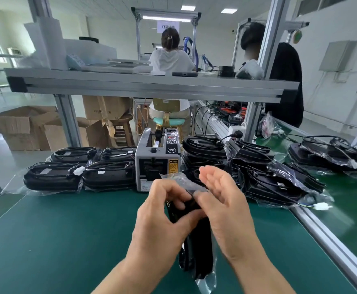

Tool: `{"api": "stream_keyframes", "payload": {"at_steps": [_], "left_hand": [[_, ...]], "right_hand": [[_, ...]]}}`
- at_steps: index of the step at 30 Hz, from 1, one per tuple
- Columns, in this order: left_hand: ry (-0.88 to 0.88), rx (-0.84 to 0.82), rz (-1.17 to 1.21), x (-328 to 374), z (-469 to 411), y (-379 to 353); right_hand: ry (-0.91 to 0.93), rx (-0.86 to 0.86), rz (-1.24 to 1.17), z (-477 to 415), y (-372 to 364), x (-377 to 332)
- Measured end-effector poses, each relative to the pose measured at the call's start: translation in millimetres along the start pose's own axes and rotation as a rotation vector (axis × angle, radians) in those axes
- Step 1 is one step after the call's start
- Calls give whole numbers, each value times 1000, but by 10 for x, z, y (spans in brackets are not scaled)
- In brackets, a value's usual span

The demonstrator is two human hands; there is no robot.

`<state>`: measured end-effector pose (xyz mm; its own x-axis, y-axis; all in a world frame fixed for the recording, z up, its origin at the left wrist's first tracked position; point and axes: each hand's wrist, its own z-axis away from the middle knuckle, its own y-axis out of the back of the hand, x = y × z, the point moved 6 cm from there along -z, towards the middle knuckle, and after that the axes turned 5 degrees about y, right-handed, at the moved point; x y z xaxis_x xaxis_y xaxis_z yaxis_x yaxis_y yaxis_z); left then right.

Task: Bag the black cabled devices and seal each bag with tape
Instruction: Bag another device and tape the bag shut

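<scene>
You hold one black cabled device (198, 247) above the green mat (67, 230), near the middle of the table. The device is already inside a clear bag (205, 279). It stands nearly upright, with the closed bottom of the bag down toward you and the open end up between your hands. Your left hand (162, 211) has the fingers curled and grips the upper part of the device through the plastic. Your right hand (222, 200) is spread, with the fingers almost straight and pointing up. Only its thumb touches the bag, at the folded flap (181, 180) on top. I cannot tell if there is tape on the flap.

Just behind your hands stands the grey tape dispenser (157, 160), at the far edge of the mat. To the left of it lie four bagged devices (77, 168) in two rows, flat and close together. To the right of it is a pile of bagged devices (258, 166), some leaning on others, and one white connector (321, 206) lies at the table's edge. More devices (330, 155) lie on the green belt (343, 209) at the right. An aluminium shelf (152, 81) runs over the table. Behind it a person in white (170, 58) sits with the back to you, and a person in black (285, 81) is at the right. Cardboard boxes (24, 126) stand on the floor at the left.
</scene>
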<state>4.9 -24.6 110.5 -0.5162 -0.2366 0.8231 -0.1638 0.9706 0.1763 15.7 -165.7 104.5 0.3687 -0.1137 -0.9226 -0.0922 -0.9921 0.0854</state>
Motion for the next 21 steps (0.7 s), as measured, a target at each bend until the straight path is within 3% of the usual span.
{"api": "stream_keyframes", "payload": {"at_steps": [5, 8, 13, 21], "left_hand": [[5, -18, -23, 99, 159, -67], [-35, -36, -49, 152, 162, -85], [-73, -44, -104, 141, 143, -34], [-107, -110, -113, 134, 178, -61]], "right_hand": [[43, -44, 281, 58, -38, -201], [106, 19, 423, 57, -38, -284], [-19, 281, -72, 125, 59, -135], [-95, 199, -167, 248, 75, 60]]}}
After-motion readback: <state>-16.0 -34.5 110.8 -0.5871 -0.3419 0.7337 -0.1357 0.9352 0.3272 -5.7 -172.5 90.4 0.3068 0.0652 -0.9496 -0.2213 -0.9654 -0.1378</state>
